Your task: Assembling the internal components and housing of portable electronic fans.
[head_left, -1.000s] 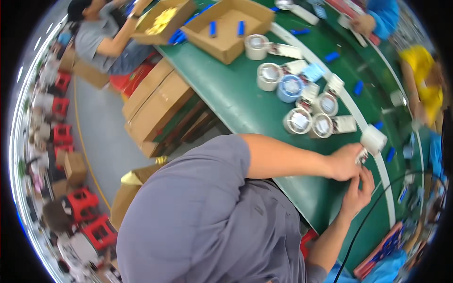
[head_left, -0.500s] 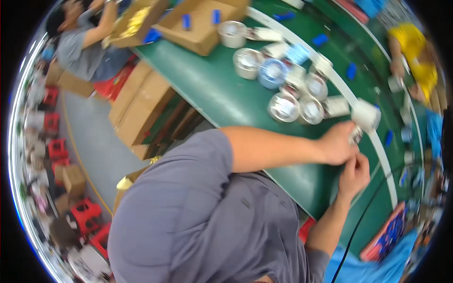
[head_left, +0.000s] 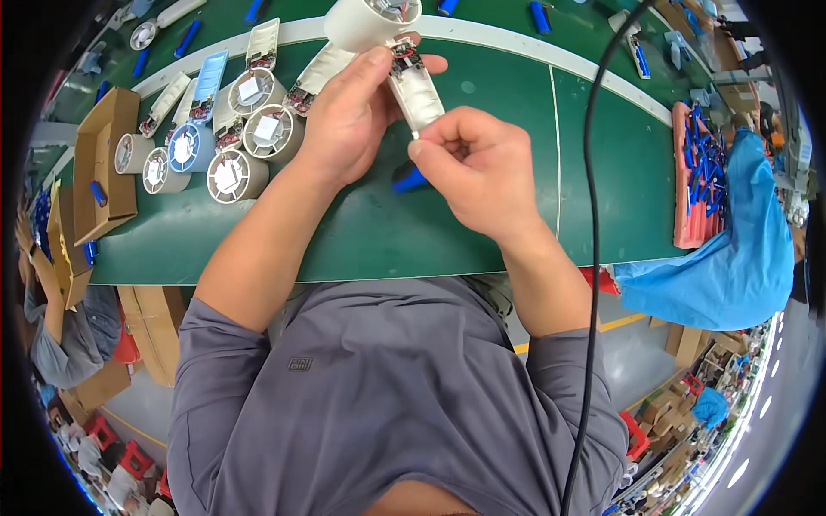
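Note:
My left hand (head_left: 357,116) is closed round a white handheld device (head_left: 419,96), near where its drum-shaped head (head_left: 357,26) meets the handle. The handle lies open like a trough, with a small circuit board and red wires at the head end. At the handle's free end my right hand (head_left: 477,163) is closed, thumb and forefinger pinching the tip; a small pale bit shows there. A blue cylindrical battery (head_left: 410,179) lies on the green table, partly hidden behind my right hand. Left of my left forearm stand several similar devices, mostly white, one light blue (head_left: 185,146).
A cardboard box (head_left: 105,159) stands at the table's left end. At the right is a pink tray (head_left: 686,202) of blue batteries, beside blue cloth (head_left: 714,267). A black cable (head_left: 590,258) hangs down across the view. Another person (head_left: 60,335) sits at far left.
My view has swung round to face the table squarely. The device's open handle now shows between my hands, and my right hand pinches its end.

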`<action>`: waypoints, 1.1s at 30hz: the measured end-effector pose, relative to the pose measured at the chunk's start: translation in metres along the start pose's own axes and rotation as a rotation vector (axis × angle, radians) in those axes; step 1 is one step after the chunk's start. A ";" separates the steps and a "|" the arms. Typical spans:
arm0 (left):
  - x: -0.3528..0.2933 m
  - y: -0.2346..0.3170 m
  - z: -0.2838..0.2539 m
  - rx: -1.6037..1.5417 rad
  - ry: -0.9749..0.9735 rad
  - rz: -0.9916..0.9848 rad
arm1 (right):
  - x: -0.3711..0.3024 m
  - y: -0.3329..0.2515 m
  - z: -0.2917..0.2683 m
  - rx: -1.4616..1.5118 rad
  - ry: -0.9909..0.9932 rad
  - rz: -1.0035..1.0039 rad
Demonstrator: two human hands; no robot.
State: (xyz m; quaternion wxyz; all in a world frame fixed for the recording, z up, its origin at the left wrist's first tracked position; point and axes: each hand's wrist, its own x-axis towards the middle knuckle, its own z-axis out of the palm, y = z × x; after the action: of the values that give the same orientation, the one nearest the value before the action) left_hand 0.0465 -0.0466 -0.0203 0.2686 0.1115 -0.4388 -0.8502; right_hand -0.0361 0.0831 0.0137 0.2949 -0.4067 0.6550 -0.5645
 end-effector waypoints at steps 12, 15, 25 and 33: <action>-0.005 -0.005 -0.005 0.054 0.026 -0.155 | 0.022 0.011 -0.002 0.041 0.020 0.070; -0.004 -0.002 -0.009 0.078 0.001 -0.196 | 0.024 0.019 -0.004 0.115 -0.007 0.146; -0.003 -0.001 -0.012 0.161 0.036 -0.290 | 0.025 0.025 -0.009 0.240 -0.064 0.222; -0.004 -0.002 -0.007 0.161 0.107 -0.264 | 0.022 0.028 -0.003 0.345 0.016 0.237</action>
State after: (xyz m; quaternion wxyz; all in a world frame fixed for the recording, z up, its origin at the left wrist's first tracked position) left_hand 0.0514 -0.0481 -0.0261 0.1676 0.2347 -0.4722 -0.8330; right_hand -0.0554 0.0666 -0.0114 0.4194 -0.2655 0.5943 -0.6329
